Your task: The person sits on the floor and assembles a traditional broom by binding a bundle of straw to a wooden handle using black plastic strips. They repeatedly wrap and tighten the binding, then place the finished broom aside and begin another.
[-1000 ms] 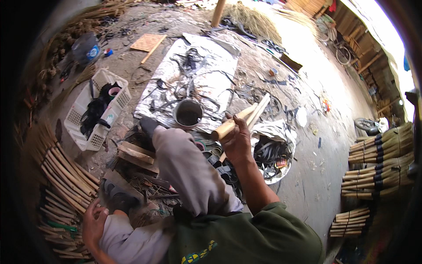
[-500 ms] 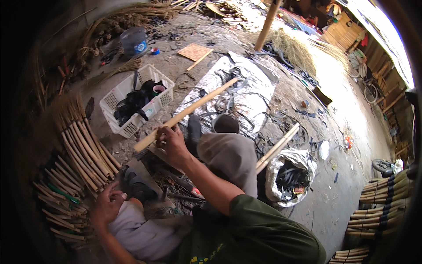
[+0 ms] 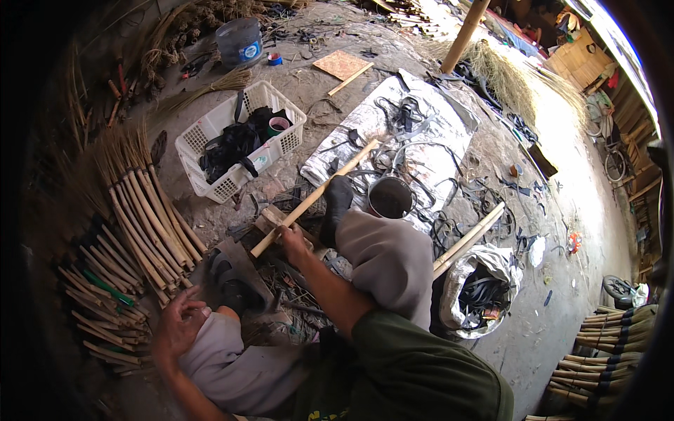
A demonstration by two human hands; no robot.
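My right hand (image 3: 296,245) grips a pale bamboo stick (image 3: 316,198) near its lower end. The stick slants up and away to the right, past my dark-socked foot (image 3: 337,200). Beside its lower end is a wooden block (image 3: 269,219). My left hand (image 3: 181,324) rests by my left knee with fingers loosely bent and apart, holding nothing. Close to it on the left lie several brooms with bamboo handles (image 3: 156,228) and a stack of more handles (image 3: 105,295), one with a green band. A dark bucket (image 3: 391,197) stands beyond my right knee.
A white plastic basket (image 3: 203,179) holds black strips and a tape roll. Black strips lie on a white sheet (image 3: 449,137). Two bamboo pieces (image 3: 469,240) lean by a white sack (image 3: 460,281) of black strips. Bundled brooms (image 3: 611,344) lie at lower right; a post (image 3: 465,35) stands behind.
My right hand has come nearer and lower with the bamboo stick, bringing its lower end beside the wooden block. The left hand stays by the knee. The whole view has shifted.
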